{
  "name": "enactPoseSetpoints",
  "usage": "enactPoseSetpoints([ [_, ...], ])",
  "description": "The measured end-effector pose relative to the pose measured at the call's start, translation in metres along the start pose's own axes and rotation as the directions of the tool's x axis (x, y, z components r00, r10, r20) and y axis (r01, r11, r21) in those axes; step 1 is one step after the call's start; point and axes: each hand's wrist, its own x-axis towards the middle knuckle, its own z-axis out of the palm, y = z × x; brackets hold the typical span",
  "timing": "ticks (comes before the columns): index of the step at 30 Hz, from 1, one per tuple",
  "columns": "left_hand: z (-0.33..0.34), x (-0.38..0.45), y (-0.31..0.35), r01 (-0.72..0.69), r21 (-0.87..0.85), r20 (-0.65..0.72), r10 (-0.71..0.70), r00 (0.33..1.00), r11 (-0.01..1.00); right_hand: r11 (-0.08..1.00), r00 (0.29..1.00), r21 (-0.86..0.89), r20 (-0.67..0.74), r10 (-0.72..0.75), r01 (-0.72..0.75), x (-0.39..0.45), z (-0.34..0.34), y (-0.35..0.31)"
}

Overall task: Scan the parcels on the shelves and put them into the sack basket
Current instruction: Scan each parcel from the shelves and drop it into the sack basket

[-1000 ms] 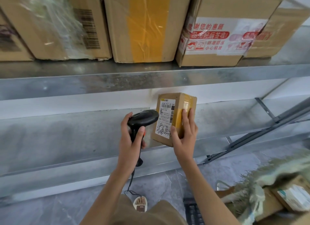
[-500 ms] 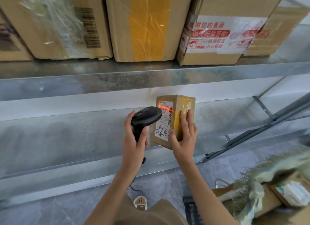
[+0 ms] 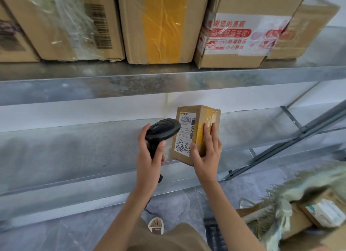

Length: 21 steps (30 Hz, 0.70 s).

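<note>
Parcel label (image 3: 185, 133): small print too fine to read, lower corner behind the right hand (image 3: 206, 157).
Scanner (image 3: 162, 131): grip buried in the left hand (image 3: 149, 160).
Sack basket (image 3: 307, 204): cut off at the right edge, blurred.
Top-shelf boxes (image 3: 157, 24): tops cropped.

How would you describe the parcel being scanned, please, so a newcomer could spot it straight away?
On the lower metal shelf, under the row of big cartons, the right hand holds a small brown parcel. Unlike the cartons above, it is small and bears a white label with black handwriting.
</note>
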Motion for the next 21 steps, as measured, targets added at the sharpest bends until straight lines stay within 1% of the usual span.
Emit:
enactPoseSetpoints([
  [7, 0.017, 0.005, 0.006, -0.05, -0.029, 0.047, 0.051, 0.998, 0.998, 0.99, 0.992, 0.101, -0.072, 0.106, -0.099, -0.005, -0.023, -0.002],
  [11, 0.046, 0.018, 0.018, -0.058, -0.062, 0.111, 0.065, 0.992, 0.996, 0.972, 0.955, 0.174, -0.226, 0.194, -0.156, -0.003, -0.057, -0.007],
  [15, 0.098, 0.028, 0.039, -0.092, -0.073, 0.256, 0.108, 0.961, 0.993, 0.948, 0.867, 0.245, -0.405, 0.29, -0.203, 0.001, -0.107, -0.008],
  [19, 0.156, 0.016, 0.059, -0.109, -0.134, 0.436, 0.158, 0.886, 0.985, 0.937, 0.736, 0.258, -0.583, 0.345, -0.235, -0.009, -0.171, 0.001],
  [21, 0.185, 0.002, 0.065, -0.098, -0.138, 0.514, 0.156, 0.844, 0.986, 0.933, 0.668, 0.255, -0.652, 0.359, -0.252, -0.02, -0.205, 0.008],
])
